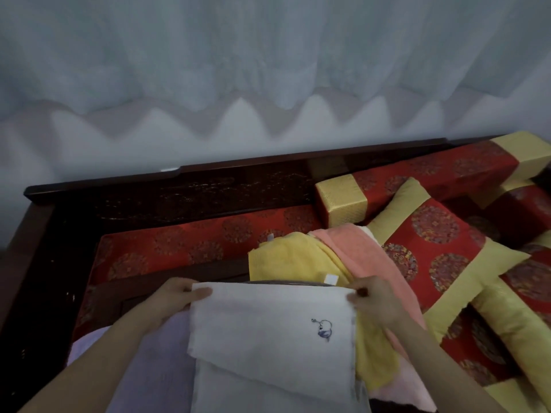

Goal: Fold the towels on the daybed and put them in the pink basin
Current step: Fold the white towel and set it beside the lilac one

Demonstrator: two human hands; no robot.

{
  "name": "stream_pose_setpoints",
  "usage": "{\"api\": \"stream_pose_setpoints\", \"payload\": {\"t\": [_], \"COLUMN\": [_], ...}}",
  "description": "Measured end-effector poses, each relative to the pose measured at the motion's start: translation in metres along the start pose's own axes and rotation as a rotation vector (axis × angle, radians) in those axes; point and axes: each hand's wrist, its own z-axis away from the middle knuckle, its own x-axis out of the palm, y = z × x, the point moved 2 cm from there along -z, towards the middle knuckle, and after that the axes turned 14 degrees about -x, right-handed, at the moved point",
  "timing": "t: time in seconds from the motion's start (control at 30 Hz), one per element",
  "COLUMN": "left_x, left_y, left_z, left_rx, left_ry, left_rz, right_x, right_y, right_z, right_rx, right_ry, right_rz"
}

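Both hands pinch the white towel's [271, 320] top corners: left hand [170, 299] at lower centre-left, right hand [378, 302] centre-right, edge running left-right between them.

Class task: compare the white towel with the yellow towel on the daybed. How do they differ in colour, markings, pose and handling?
The white towel is held at its top corners by the left hand and right hand; the yellow towel lies untouched. The white towel is spread smooth, the yellow towel rumpled. The white towel bears a small blue embroidered figure; the yellow towel shows white tags. Both are plain cloth.
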Motion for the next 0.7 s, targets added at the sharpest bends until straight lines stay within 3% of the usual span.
{"api": "stream_pose_setpoints", "payload": {"t": [0.27,0.5,0.7], "left_x": [-0.02,-0.052,-0.073], "left_y": [0.082,0.156,0.19], "left_z": [0.131,0.212,0.221], "left_rx": [0.574,0.809,0.906], "left_ry": [0.288,0.378,0.585], "left_rz": [-0.189,-0.312,-0.452], "right_x": [-0.14,-0.229,-0.25], "right_y": [-0.073,-0.136,-0.15], "right_z": [0.017,0.018,-0.016], "right_rx": [-0.253,-0.523,-0.551], "right_ry": [0.243,0.601,0.53], "right_rz": [0.057,-0.03,0.15]}}
